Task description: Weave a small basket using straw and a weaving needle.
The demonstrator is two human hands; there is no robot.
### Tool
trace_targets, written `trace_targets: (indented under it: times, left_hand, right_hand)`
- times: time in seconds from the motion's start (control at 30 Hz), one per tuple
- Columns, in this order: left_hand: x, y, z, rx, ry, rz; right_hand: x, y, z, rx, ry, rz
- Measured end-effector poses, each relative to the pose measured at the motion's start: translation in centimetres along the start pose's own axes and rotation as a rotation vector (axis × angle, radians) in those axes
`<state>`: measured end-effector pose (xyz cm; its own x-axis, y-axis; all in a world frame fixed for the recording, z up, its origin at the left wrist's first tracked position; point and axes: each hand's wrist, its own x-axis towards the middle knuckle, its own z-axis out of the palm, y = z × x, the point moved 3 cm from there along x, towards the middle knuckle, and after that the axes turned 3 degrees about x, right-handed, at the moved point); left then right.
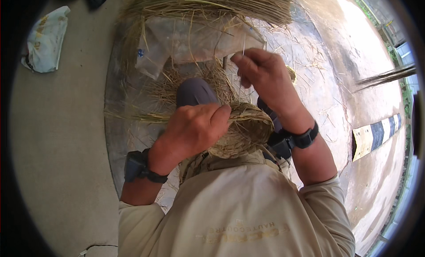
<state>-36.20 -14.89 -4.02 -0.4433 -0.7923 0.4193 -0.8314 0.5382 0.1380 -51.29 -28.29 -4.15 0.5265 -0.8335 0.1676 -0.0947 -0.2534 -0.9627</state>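
A round straw basket (241,139) rests in my lap, its opening tilted so that part of the coiled inside shows. My left hand (195,127) is closed on its rim, thumb and forefinger pressed together there. From under that hand a loose bundle of straw (152,118) sticks out to the left. Raised above the far side of the rim, my right hand (261,71) pinches a thin white strand (244,43). The strand shows above the fingers and runs down toward the rim; where it meets the straw is too fine to make out.
Beyond my knee (195,92) lies a clear plastic bag (190,37), with a large straw bundle (221,6) behind it. Straw scraps litter the grey sheet (310,86). A white sack (46,40) lies far left; a striped board (376,133) is at right.
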Motion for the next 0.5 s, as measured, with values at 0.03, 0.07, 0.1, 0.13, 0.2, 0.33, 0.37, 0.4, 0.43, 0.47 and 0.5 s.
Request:
trace_targets:
  times: [0.03, 0.07, 0.1, 0.13, 0.2, 0.33, 0.37, 0.4, 0.43, 0.47, 0.5]
  left_hand:
    - [-0.1, -0.1, -0.1, 0.001, -0.008, -0.006]
    - [-0.3, -0.3, -0.2, 0.003, -0.016, -0.011]
    - [-0.5, -0.5, -0.2, 0.001, -0.02, -0.016]
    - [-0.6, -0.8, 0.0, 0.028, -0.046, -0.028]
    - [-0.9, -1.3, 0.3, 0.083, -0.097, -0.056]
    - [-2.4, -5.1, -2.7, 0.237, -0.067, -0.205]
    - [-3.4, -6.6, -3.7, 0.29, -0.075, -0.273]
    - [-3.8, -8.1, -4.8, 0.304, -0.048, -0.305]
    - [-4.6, -9.8, -5.9, 0.321, -0.027, -0.343]
    - [-6.0, -11.4, -7.2, 0.407, -0.056, -0.393]
    - [-7.4, -13.1, -8.3, 0.484, -0.08, -0.433]
  right_hand:
    - [-0.8, -0.1, 0.5, -0.006, -0.048, -0.065]
    - [-1.6, -0.2, 1.0, -0.012, -0.095, -0.13]
    - [-2.4, -0.8, 1.7, 0.025, -0.106, -0.217]
    - [-2.5, -1.2, 1.3, 0.311, -0.066, -0.106]
    - [-2.7, -2.4, 0.2, 0.88, 0.014, 0.125]
    - [-5.8, -6.4, -6.0, 0.667, -0.102, 0.053]
    - [-7.2, -7.7, -7.9, 0.107, -0.093, 0.059]
    - [-7.6, -7.3, -8.9, -0.197, -0.091, -0.129]
    - [-8.0, -6.8, -9.7, -0.5, -0.038, -0.314]
    - [-8.7, -5.7, -10.7, -0.647, 0.022, -0.29]
    - [-9.2, -4.7, -12.2, -0.77, -0.014, -0.176]
